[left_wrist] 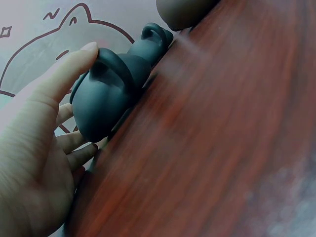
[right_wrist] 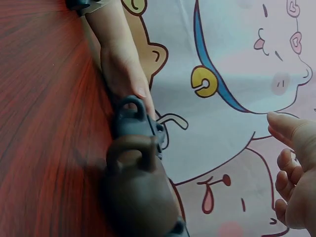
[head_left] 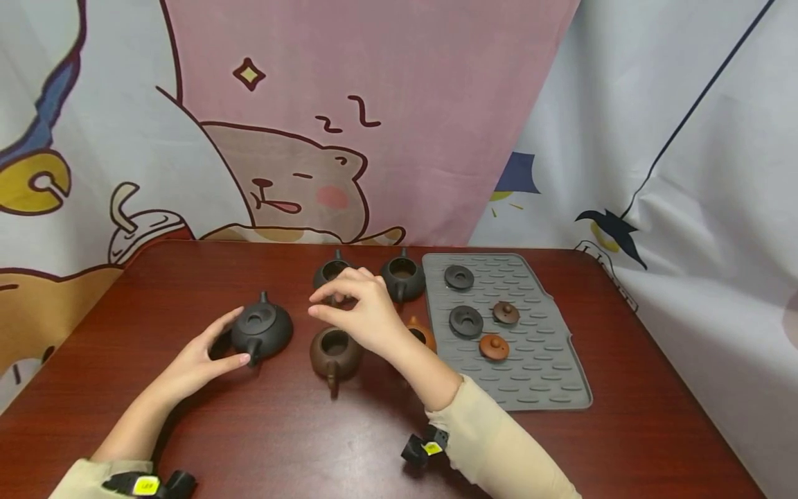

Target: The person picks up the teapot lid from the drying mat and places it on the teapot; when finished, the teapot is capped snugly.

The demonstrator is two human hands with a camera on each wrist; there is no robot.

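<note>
My left hand [head_left: 192,364] sits low, thumb and fingers cupped wide; my right hand [head_left: 368,315] hovers in mid-air, bare, fingers bent, thumb and forefinger parted.

Squat dark-grey teapot [head_left: 273,337], lidded, upright on left part of table [head_left: 262,430], spout [head_left: 264,298] toward far edge.

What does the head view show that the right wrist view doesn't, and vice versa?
Only head: the grey mat with two black lids, a brown lid and an orange lid on it, plus the orange teapot, partly hidden by the right arm.

Only right wrist: the heart drawings on the backdrop.

Both: the left hand touching a black teapot, the brown teapot, and the right hand, holding nothing.
</note>
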